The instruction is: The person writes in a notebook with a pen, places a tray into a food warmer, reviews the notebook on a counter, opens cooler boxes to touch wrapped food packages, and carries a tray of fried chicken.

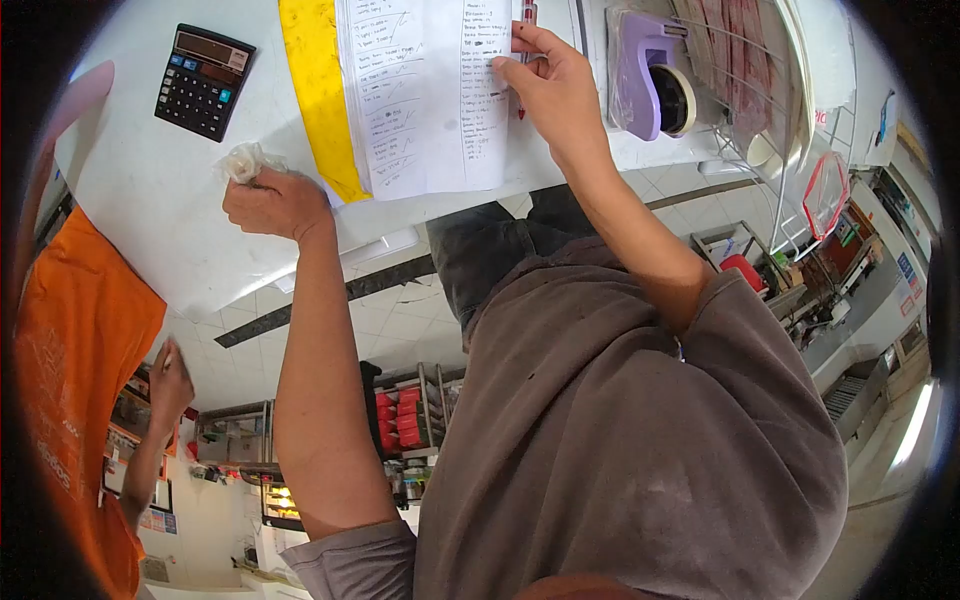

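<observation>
My left hand [275,203] is closed around a crumpled white wad [247,162] that looks like tissue, just over the white table. My right hand [562,88] rests at the right edge of an open notebook [430,160] with handwritten lists and check marks. Its thumb lies on the page, its other fingers curled. A red pen [521,112] shows above and below these fingers; its middle is hidden behind them, and it appears to be held there. A yellow cover [320,100] borders the notebook's left side.
A black calculator [205,82] lies on the white table [200,235], left of the notebook. At right stand a purple tape dispenser [648,80] and a wire rack [745,60] with packets. A person in an orange shirt [75,370] is at the left, one hand [170,380] hanging low.
</observation>
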Demonstrator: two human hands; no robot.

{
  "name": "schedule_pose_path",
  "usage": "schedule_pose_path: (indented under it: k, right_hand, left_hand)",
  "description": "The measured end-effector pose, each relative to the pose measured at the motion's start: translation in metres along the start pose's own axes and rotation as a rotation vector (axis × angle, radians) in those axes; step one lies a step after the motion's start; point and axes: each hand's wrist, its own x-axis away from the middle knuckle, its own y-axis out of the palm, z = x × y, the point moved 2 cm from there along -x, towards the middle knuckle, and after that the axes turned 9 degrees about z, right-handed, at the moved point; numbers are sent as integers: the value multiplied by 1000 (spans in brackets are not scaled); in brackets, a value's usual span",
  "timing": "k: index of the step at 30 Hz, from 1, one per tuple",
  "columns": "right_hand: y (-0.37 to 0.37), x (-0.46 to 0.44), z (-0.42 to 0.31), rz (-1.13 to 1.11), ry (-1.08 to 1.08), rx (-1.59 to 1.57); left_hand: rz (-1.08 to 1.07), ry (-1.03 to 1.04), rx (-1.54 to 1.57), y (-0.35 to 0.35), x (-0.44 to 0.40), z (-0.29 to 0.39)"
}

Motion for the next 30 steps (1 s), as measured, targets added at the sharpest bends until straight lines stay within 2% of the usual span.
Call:
schedule_pose_path:
  k: [3, 4, 5, 6, 8, 9, 12, 15, 17, 19, 20, 23, 28, 30]
  right_hand:
    - [0, -1, 4, -11, -26, 65]
    - [0, -2, 5, -8, -18, 53]
    - [0, -2, 6, -5, -10, 41]
    - [0, -2, 6, -2, -28, 58]
    - [0, -2, 7, 4, -65, 91]
    - [1, -1, 6, 2, -15, 19]
    - [2, 1, 3, -8, 94, -109]
    - [-1, 1, 5, -20, 105, -59]
    - [-1, 3, 5, -21, 64, -24]
    - [1, 4, 6, -13, 16, 21]
    - [1, 5, 6, -9, -5, 40]
    - [1, 7, 7, 2, -53, 86]
    - [-1, 6, 9, 10, -100, 131]
    - [-1, 5, 10, 12, -117, 144]
  left_hand:
    - [-27, -9, -2, -2, -1, 1]
    - [-47, 65, 20, -3, -2, 4]
    - [-68, 213, 45, -10, -8, 12]
    - [-104, 461, 68, -20, -18, 25]
    - [-221, 1169, 90, -33, -45, 71]
    - [-306, 1416, 106, -37, -57, 92]
    - [-506, 1738, 125, -25, -67, 146]
    - [-632, 1768, 98, -12, -64, 178]
    - [-718, 1710, 87, -4, -65, 183]
    - [-824, 1577, 130, 2, -68, 182]
    - [-907, 1397, 242, 6, -71, 178]
    - [-1011, 1306, 292, 10, -74, 172]
    - [-677, 1467, 508, -4, -65, 164]
    - [-676, 1509, 565, 5, -49, 145]
